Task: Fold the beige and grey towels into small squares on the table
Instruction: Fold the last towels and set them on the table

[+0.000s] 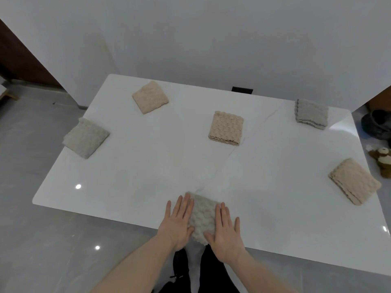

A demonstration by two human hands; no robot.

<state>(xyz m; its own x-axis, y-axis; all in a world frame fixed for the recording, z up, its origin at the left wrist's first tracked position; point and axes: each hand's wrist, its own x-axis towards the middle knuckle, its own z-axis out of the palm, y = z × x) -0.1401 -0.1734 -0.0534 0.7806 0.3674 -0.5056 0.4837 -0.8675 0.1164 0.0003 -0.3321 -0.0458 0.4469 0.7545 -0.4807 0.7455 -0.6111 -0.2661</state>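
Observation:
A folded grey towel [202,216] lies at the near edge of the white table [148,166]. My left hand [177,224] lies flat with straight fingers on its left side. My right hand [225,231] lies flat on its right side. Folded squares are spread over the table: a beige towel [150,97] at the far left, a grey towel [85,137] at the left edge, a beige towel [226,128] in the middle, a grey towel [311,114] at the far right, and a beige towel [353,181] at the right edge.
A white wall runs behind the table. A dark chair back [242,89] shows at the far edge. On the floor to the right lie a brown plush toy [382,158] and a dark bag [375,123]. Grey tiled floor lies to the left.

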